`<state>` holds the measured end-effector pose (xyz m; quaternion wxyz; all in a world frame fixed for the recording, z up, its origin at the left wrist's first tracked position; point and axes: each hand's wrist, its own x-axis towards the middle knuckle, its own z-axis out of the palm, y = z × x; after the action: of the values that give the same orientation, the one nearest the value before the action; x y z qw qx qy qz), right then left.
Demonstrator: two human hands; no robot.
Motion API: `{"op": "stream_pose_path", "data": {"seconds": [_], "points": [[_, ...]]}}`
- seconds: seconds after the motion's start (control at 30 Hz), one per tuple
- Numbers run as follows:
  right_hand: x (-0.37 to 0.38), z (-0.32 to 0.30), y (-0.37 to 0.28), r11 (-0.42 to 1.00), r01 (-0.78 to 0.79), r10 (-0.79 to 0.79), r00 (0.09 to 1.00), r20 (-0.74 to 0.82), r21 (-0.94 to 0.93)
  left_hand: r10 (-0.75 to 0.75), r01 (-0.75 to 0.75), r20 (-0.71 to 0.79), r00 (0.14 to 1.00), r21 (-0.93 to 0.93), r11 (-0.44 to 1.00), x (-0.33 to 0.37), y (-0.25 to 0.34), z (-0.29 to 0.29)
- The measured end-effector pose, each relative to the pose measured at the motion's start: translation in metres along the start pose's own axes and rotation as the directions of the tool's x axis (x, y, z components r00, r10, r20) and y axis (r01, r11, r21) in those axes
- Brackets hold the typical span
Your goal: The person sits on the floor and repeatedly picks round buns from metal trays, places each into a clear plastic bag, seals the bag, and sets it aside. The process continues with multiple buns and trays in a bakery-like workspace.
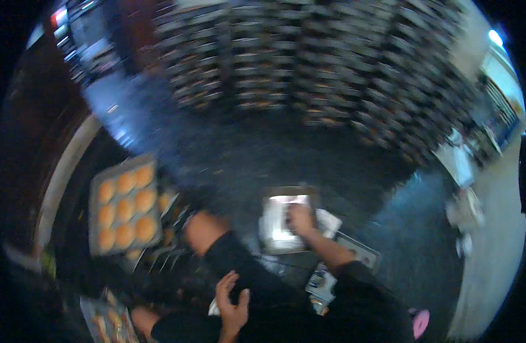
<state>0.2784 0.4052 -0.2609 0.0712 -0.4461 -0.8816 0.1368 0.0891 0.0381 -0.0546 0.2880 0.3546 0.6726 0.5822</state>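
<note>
My left hand [232, 306] is raised in front of my dark clothing, thumb and fingers apart, holding nothing. My right hand [301, 219] is down on a shiny rectangular metal tray [277, 237], its fingers curled closed. Something small and dark shows at the fingertips, but blur hides what it is. The tray lies on the dark floor just beyond my legs. Pale paper or cloth [328, 222] sticks out at its right side.
To the left, a baking tray [94, 217] of golden buns [125, 209] rests over a wire rack [168, 257]. Another tray [91, 317] of food is at the lower left. Tall stacks of dark trays [263, 63] stand at the back. A flat grey tray [366, 254] lies right of my arm.
</note>
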Motion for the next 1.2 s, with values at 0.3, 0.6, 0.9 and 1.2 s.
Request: {"op": "stream_pose_path", "data": {"seconds": [0.3, 0.6, 0.9, 1.2], "points": [[-0.010, -0.002, -0.014, 0.999, 0.030, -0.016, 0.943, -0.333, 0.039, 0.108, -0.134, 0.337, 0.935, 0.056, 0.989, 0.018, 0.003, 0.015], [-0.064, -0.154, -0.204, 0.713, 0.319, 0.246, 0.720, -0.649, 0.624, 0.049, -0.105, -0.206, 0.977, -0.266, 0.958, 0.081, 0.007, 0.083], [-0.059, -0.149, -0.263, 0.299, 0.042, -0.067, 0.997, -0.023, 0.953, -0.011, -0.013, -0.210, 0.978, -0.115, 0.993, 0.097, -0.021, -0.057], [0.006, -0.089, -0.391, 0.273, 0.062, -0.491, 0.867, 0.083, 0.960, -0.604, 0.032, -0.399, 0.690, -0.817, 0.576, -0.002, -0.102, -0.195]]}}
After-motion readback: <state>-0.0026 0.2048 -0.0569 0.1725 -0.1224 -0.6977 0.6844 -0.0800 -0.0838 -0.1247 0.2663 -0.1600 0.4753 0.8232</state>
